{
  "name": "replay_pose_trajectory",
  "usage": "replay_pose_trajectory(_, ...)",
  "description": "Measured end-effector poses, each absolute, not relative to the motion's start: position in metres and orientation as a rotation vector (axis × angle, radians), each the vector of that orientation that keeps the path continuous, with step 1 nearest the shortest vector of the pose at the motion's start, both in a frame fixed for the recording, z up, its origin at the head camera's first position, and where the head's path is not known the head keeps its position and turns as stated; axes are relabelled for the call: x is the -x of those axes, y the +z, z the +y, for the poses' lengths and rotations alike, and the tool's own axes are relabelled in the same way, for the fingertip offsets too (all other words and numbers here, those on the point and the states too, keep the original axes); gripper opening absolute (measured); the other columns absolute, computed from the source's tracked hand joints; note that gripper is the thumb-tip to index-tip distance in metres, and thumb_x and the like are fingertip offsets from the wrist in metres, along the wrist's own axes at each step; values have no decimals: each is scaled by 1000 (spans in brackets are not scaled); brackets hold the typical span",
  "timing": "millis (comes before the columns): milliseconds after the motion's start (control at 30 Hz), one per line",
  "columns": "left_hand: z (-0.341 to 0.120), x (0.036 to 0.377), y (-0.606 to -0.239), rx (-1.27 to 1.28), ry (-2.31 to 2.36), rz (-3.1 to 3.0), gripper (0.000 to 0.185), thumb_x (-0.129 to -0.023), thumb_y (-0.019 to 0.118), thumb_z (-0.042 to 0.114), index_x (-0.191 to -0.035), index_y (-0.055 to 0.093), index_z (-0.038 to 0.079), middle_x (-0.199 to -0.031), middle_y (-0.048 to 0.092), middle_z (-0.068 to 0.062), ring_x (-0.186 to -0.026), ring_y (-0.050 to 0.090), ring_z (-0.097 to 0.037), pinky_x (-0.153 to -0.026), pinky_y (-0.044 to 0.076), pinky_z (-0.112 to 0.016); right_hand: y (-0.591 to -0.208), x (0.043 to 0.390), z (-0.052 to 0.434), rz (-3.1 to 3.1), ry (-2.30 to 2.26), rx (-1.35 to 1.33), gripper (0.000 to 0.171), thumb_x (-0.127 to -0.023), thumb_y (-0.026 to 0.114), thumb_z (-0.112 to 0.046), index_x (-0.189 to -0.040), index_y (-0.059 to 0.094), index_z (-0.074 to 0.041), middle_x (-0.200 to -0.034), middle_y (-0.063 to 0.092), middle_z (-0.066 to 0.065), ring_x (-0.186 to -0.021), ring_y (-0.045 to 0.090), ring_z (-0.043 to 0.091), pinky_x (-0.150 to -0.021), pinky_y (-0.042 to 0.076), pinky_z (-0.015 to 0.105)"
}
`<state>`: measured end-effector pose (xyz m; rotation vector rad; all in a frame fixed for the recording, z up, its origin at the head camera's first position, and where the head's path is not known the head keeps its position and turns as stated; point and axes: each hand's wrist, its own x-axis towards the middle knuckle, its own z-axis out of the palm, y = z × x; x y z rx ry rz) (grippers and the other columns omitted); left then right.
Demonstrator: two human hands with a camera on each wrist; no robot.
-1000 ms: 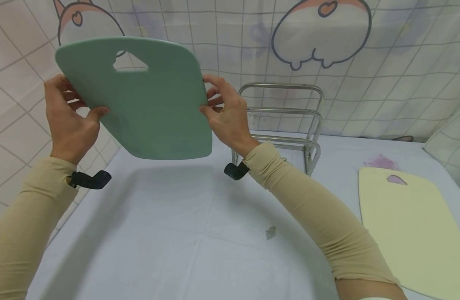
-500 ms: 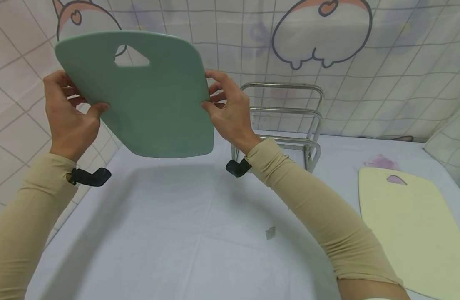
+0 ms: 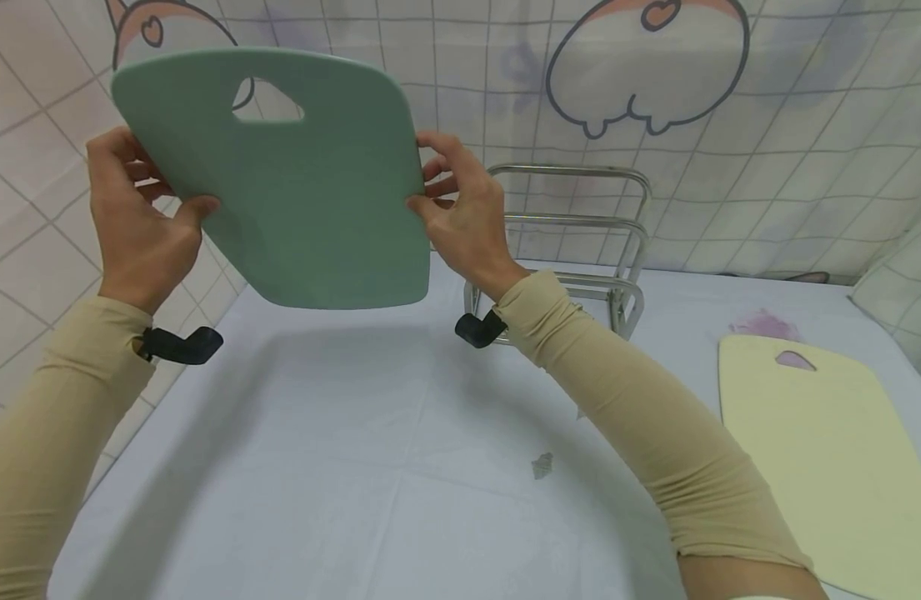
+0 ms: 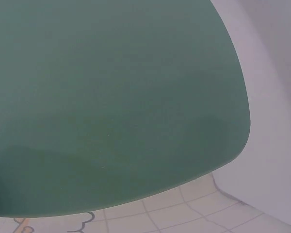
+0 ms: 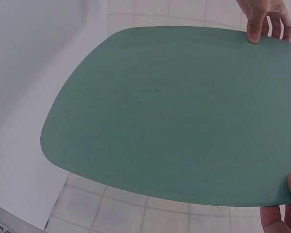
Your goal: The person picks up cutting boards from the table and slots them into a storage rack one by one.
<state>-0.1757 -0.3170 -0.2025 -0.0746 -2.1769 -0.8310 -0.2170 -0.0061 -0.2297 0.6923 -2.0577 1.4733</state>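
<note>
Spanning both grips, green cutting board (image 3: 280, 183) hangs between left hand (image 3: 133, 229) and right hand (image 3: 463, 212).

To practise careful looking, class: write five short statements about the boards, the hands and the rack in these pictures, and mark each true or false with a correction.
1. Both hands hold the green cutting board in the air. True.
2. The left hand grips the metal rack. False: it holds the green board's edge.
3. The yellow cutting board lies flat on the table. True.
4. The rack holds a board. False: its slots show none.
5. The right hand pinches the green board's edge. True.
</note>
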Motion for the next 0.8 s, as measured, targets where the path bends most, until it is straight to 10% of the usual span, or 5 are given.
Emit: replay_pose_trajectory(800,-313,183,-193,46,-872,-2181,62,-89,73,2,-140,44,23,-116,36,30,-107,47,7,-92,47,-13,-220,225,-3,-2040,1491,-679,53,-88,72,4,-136,60,-15,-102,67,12,-88,75,24,-86,63,25)
